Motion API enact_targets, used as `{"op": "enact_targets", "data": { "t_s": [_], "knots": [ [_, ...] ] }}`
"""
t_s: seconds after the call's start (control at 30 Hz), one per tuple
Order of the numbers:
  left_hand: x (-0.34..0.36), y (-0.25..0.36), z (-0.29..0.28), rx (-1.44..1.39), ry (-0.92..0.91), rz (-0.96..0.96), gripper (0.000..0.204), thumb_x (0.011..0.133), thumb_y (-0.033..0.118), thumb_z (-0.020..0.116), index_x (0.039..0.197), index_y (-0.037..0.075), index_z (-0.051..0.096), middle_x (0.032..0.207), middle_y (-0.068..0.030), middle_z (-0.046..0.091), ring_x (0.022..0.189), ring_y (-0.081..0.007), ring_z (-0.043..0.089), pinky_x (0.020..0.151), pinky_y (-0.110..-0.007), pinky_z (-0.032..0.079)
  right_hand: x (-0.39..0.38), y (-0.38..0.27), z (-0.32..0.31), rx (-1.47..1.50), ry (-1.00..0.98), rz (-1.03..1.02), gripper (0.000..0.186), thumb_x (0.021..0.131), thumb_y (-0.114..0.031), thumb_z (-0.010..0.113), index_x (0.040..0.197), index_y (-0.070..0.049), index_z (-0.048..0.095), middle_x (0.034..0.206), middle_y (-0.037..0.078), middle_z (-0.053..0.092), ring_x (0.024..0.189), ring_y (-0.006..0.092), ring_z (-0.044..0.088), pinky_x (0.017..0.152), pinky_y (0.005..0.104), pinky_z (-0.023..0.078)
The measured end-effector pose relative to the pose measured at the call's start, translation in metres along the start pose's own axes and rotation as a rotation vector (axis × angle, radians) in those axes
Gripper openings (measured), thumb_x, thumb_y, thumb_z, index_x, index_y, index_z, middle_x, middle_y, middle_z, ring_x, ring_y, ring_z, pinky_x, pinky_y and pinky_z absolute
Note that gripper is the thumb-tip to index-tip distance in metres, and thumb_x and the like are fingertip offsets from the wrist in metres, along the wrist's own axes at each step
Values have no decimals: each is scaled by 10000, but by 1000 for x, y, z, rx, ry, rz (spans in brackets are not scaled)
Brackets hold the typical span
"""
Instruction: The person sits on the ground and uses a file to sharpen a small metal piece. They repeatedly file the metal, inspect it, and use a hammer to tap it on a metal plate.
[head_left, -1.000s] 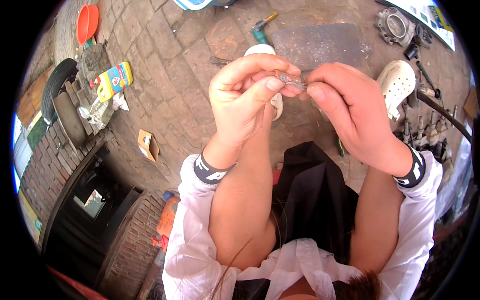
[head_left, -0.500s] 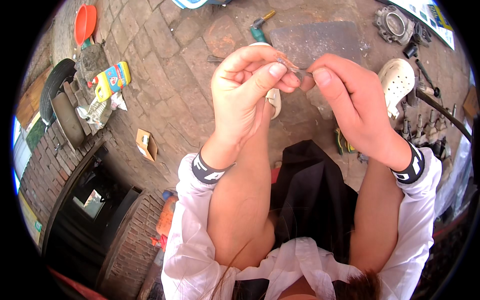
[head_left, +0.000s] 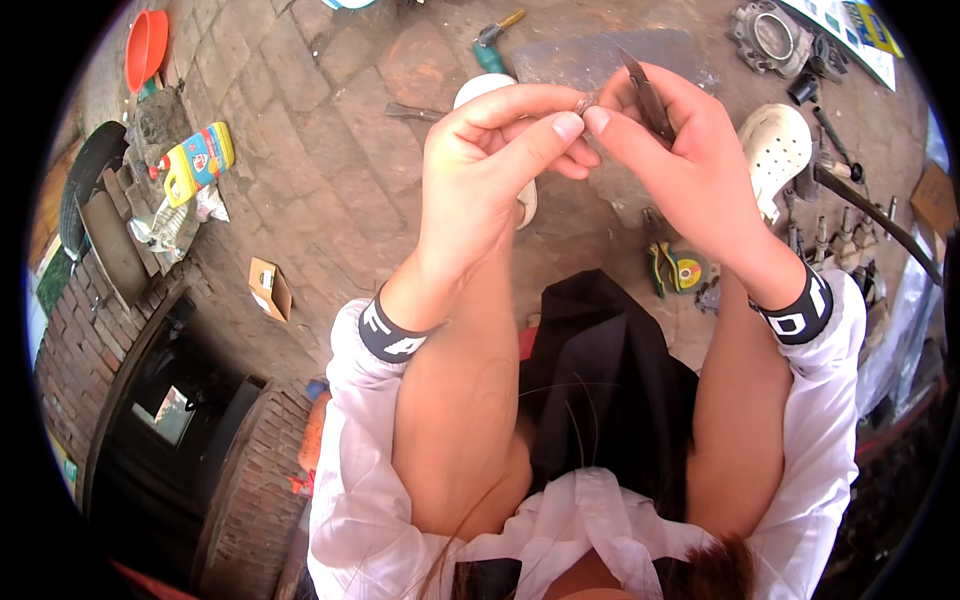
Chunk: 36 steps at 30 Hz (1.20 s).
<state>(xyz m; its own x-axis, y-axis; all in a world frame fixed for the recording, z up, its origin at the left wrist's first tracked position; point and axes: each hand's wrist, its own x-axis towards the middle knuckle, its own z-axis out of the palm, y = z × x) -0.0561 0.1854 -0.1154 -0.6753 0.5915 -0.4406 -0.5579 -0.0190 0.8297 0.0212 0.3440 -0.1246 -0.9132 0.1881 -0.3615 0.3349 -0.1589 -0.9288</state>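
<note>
My left hand [head_left: 490, 175] is pinched on a small reddish, shiny piece [head_left: 583, 104], mostly hidden by my fingertips. The thumb of my right hand [head_left: 690, 175] meets it there, while a thin dark flat strip [head_left: 645, 88] points up from between that hand's fingers. A grey flat plate [head_left: 560, 55] lies on the paving beyond my hands, with a green-handled tool [head_left: 488, 52] beside it. Yellow-and-green handled pliers [head_left: 660, 265] and a round yellow disc [head_left: 688, 273] lie below my right hand.
Cream clogs [head_left: 775, 150] are on my feet. At right lie metal housings [head_left: 765, 40], fittings and a long dark bar [head_left: 860, 205]. At left are an orange funnel [head_left: 145, 45], a tyre [head_left: 85, 175], a yellow jug [head_left: 200, 165] and a small cardboard box [head_left: 268, 290].
Both hands have moved up and slightly left as the view shifted. A dark strip now sticks up from my right fingers, and the small piece is more covered. The pliers have come into clearer view.
</note>
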Motion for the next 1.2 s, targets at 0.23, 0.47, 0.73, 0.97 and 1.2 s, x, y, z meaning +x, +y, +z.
{"op": "enact_targets", "data": {
  "t_s": [0.23, 0.47, 0.73, 0.97, 1.2],
  "knots": [
    [42, -51, -26, 225, 118, -81, 168, 908, 78, 660, 1017, -50, 675, 890, -109, 701, 732, -175, 708, 665, -265, 586, 31, 61, -22, -399, 63, -38, 150, 981, -182, 580, 1026, -39, 589, 781, 10, 572, 751, 112, 544, 686, 267, 426],
    [117, -122, -73, 715, -42, -91, 89, 872, 43, 642, 896, -25, 695, 749, -73, 695, 635, -123, 660, 591, -249, 541, 62, 108, -59, -997, 55, -522, 110, 904, -147, 613, 967, -62, 584, 828, 125, 618, 741, 310, 618, 657, 399, 490],
    [147, -124, -72, 880, -123, -34, 91, 833, 31, 631, 867, -17, 701, 676, -72, 682, 584, -126, 648, 556, -268, 526, 88, 147, -50, -1190, -113, -493, 193, 934, -251, 557, 899, -70, 502, 771, 150, 612, 721, 358, 633, 618, 450, 509],
    [144, -102, -65, 1030, -177, -18, 89, 822, 45, 632, 858, -3, 698, 677, -81, 679, 581, -142, 645, 556, -283, 519, 91, 148, -45, -1255, -138, -435, 202, 949, -255, 533, 896, -61, 520, 752, 157, 612, 648, 367, 632, 581, 460, 515],
    [141, -106, -71, 1214, -263, 288, 85, 800, 78, 651, 839, 13, 689, 734, -111, 661, 683, -226, 640, 634, -342, 513, 90, 153, -48, -1274, -144, -454, 197, 951, -251, 528, 892, -63, 523, 764, 160, 615, 659, 361, 639, 580, 456, 521]
  ]
}}
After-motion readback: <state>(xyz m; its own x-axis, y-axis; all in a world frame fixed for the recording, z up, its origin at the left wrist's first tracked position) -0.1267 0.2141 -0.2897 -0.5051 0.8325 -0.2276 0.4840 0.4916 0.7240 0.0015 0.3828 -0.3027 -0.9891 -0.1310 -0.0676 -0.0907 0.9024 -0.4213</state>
